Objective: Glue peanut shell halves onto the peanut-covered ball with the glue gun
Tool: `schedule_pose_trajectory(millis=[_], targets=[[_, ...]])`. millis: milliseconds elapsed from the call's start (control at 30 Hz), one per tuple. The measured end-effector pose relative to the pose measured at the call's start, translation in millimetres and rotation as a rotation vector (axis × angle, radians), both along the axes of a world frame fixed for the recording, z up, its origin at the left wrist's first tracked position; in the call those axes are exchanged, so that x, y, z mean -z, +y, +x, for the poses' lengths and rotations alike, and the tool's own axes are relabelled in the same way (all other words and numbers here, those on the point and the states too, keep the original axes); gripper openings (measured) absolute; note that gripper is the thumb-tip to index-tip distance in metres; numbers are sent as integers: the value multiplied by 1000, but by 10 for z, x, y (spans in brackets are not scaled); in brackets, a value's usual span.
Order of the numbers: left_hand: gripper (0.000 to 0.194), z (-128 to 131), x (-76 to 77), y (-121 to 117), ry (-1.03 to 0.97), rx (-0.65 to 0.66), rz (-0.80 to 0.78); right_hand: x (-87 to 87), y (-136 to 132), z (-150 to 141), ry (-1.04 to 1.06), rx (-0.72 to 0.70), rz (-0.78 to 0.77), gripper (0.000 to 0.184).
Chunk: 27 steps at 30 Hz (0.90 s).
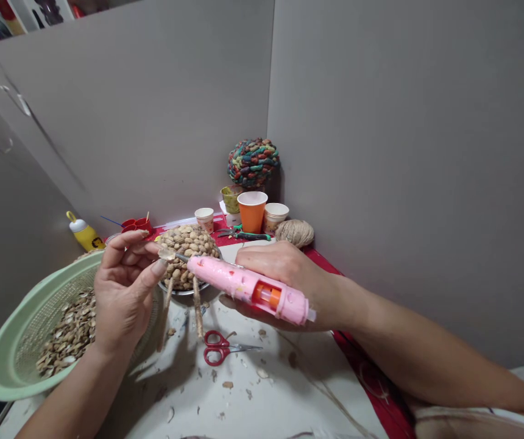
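Observation:
My left hand (127,283) is raised over the basket's right edge, with thumb and forefinger pinching a small pale shell piece (166,252). Its other fingers are curled loosely. My right hand (284,268) is wrapped round a pink hot glue gun (239,285). The gun's metal nozzle meets the shell piece, and a clear glue stick pokes out of its back end. Behind the nozzle sits a ball covered in peanut-like shells (189,242), resting in a metal bowl, with two rough sticks (198,311) reaching toward me. The gun hides part of the ball.
A green basket (3,360) of shell pieces stands at left. Red-handled scissors (219,349) lie among shell scraps. Behind are an orange cup (251,213), paper cups (204,218), pliers (253,235), a twine ball (295,232), a multicoloured ball (253,162) and a yellow bottle (86,235).

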State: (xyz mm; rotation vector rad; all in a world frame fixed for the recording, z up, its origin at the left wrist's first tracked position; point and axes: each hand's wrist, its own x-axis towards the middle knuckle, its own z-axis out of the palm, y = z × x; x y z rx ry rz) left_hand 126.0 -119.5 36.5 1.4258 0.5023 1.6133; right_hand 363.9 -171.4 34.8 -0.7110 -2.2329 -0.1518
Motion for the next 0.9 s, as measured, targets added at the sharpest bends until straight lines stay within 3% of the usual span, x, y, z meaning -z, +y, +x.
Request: schedule_pose_trajectory(millis=[900], targets=[[42,36,40,-52,116,-15,65,16,-9,-8,-16,2,-36,28]])
